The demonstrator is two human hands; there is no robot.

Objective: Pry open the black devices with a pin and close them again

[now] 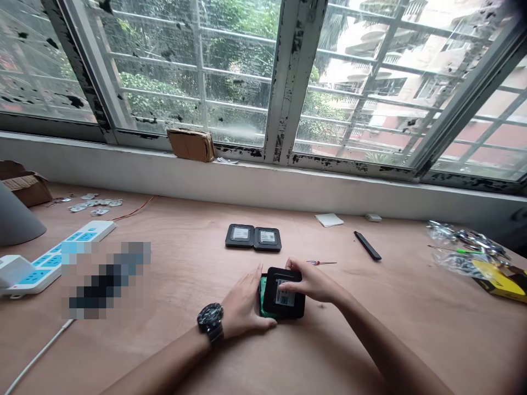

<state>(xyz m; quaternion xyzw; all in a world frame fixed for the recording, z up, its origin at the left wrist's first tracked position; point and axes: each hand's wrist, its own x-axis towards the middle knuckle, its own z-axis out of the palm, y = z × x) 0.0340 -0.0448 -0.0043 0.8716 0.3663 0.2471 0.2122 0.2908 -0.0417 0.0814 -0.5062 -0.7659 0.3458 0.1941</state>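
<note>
A square black cover (285,304) with a white printed label sits askew over a green board (263,288), which shows along its left edge, on a wooden desk (185,263) directly in front of the person, nearer than two similar black cases (240,241) lying side by side. The right hand (315,282) pinches the cover, thumb on the label and fingers curled at the far edge. The left hand (242,307), wearing a black watch (211,318) at the wrist, is open, thumb and fingers spread around the left side.
</note>
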